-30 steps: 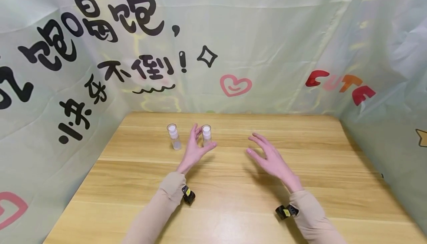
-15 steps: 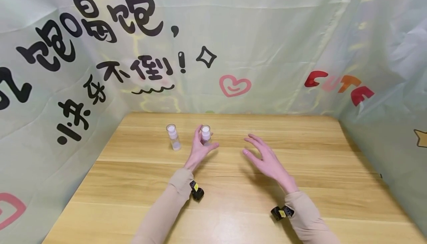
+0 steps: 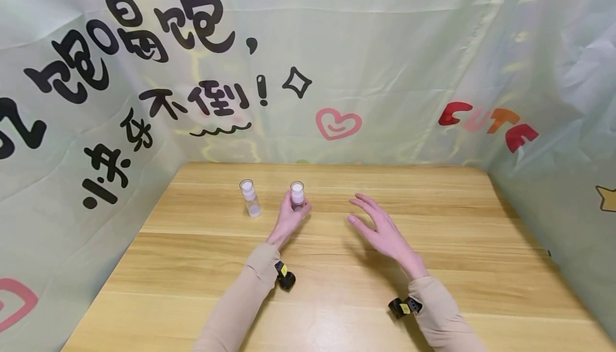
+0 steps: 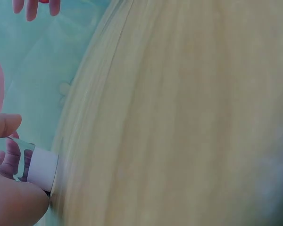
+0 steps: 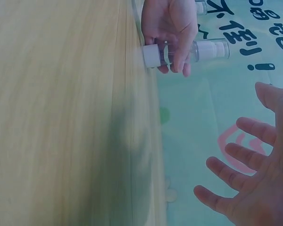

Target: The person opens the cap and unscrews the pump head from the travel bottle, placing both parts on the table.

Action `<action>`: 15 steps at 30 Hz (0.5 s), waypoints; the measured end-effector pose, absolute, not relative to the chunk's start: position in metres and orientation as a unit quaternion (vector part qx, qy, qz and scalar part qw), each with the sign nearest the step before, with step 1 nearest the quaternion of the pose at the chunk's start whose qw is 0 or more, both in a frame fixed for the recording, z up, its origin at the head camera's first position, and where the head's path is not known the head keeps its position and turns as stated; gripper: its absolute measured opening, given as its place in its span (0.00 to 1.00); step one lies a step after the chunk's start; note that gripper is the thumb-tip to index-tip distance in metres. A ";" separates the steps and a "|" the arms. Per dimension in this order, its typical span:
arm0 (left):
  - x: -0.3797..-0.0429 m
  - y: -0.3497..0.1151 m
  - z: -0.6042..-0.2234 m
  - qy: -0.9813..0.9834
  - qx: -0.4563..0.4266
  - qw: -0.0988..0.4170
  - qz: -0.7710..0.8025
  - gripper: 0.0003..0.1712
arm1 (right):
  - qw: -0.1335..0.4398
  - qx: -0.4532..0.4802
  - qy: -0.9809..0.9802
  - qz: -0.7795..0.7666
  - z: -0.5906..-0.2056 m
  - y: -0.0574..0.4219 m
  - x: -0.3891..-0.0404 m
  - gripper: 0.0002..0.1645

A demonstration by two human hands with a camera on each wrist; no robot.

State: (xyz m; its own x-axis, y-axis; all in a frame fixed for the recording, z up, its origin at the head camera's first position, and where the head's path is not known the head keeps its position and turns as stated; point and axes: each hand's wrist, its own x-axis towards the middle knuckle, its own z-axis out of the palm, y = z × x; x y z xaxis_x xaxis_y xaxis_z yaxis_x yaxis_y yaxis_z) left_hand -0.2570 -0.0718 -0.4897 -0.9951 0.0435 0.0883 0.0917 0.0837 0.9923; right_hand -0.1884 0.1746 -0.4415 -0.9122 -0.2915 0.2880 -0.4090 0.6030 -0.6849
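My left hand (image 3: 286, 221) grips a small clear bottle (image 3: 297, 191) with a white top under a clear cap. It stands upright at the back of the table. In the right wrist view the thumb and fingers wrap round the middle of this bottle (image 5: 211, 50), above its white base. That white base (image 4: 42, 169) shows near the wood in the left wrist view. A second bottle (image 3: 249, 198) of the same kind stands upright to the left, untouched. Off to the right, my right hand (image 3: 386, 232) hovers over the table with spread fingers (image 5: 228, 173), holding nothing.
The wooden table (image 3: 327, 277) reaches back to a pale printed curtain (image 3: 385, 74), which also runs along both sides. A small black camera sits on each wrist, the left one (image 3: 286, 277) and the right one (image 3: 401, 307).
My left hand has moved slightly right and its fingers and thumb have closed round the right-hand bottle. My right hand has drifted a little left, still spread. The other bottle stays put.
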 end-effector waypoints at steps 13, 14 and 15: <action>-0.236 -0.056 -0.485 -0.727 -0.089 -0.049 -0.679 0.28 | 0.079 0.202 -0.885 0.412 -0.440 0.170 -0.186 0.31; -0.236 -0.054 -0.490 -0.726 -0.094 -0.054 -0.679 0.31 | 0.080 0.202 -0.885 0.412 -0.441 0.170 -0.186 0.31; -0.235 -0.053 -0.490 -0.725 -0.102 -0.060 -0.678 0.32 | 0.082 0.203 -0.884 0.413 -0.441 0.169 -0.187 0.31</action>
